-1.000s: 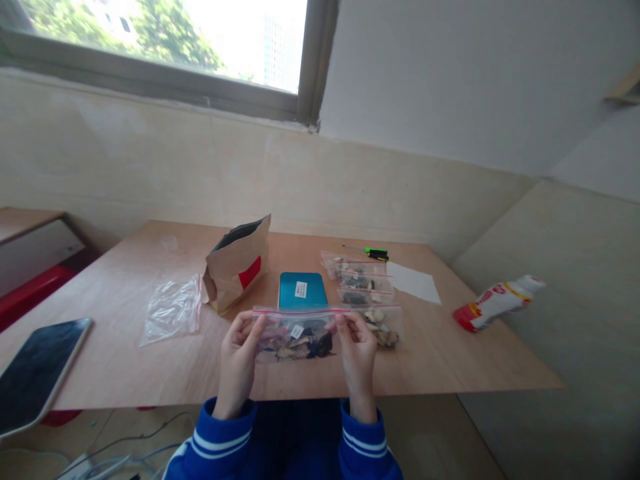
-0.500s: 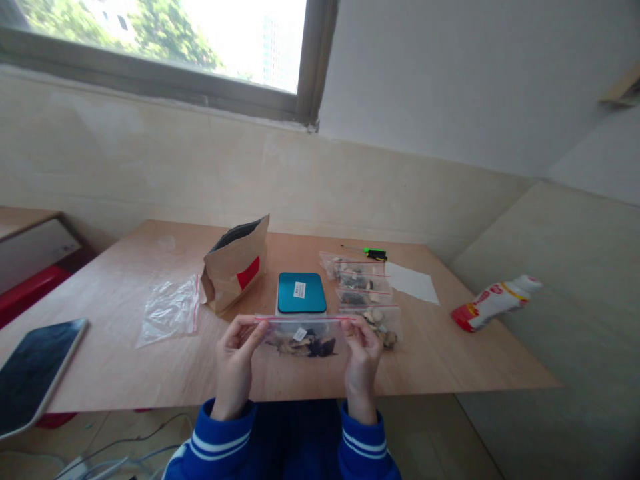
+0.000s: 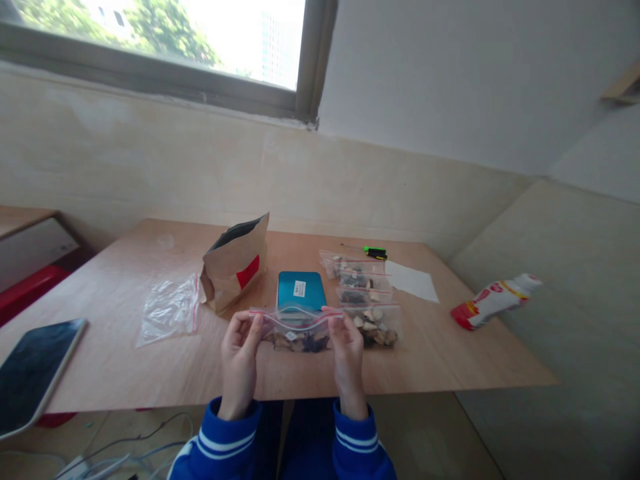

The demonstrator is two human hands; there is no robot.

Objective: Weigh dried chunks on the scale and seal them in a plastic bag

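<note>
Between my hands is a clear zip bag (image 3: 300, 340) with dark and brown dried pieces inside, its red-lined top bowed apart in the middle. My left hand (image 3: 241, 360) pinches the left top corner, and my right hand (image 3: 349, 357) pinches the right one. Just behind the bag lies a flat blue-topped device (image 3: 301, 290) with a white label, its near edge partly hidden. Right of my right hand, several filled zip bags (image 3: 375, 327) lie in an overlapping column. To the left stands an open brown paper pouch (image 3: 233, 270) with a red patch.
Empty clear zip bags (image 3: 167, 310) lie left of the pouch, with a tablet (image 3: 37, 367) at the table's left edge. At right are a white sheet (image 3: 413, 281), screwdrivers (image 3: 375, 252) and a red-and-white bottle (image 3: 495, 303). Cables (image 3: 125, 460) run on the floor below.
My hands have come closer together, the right one moving left. The bag's top, straight and taut before, now bows apart. More of the filled bags at right shows.
</note>
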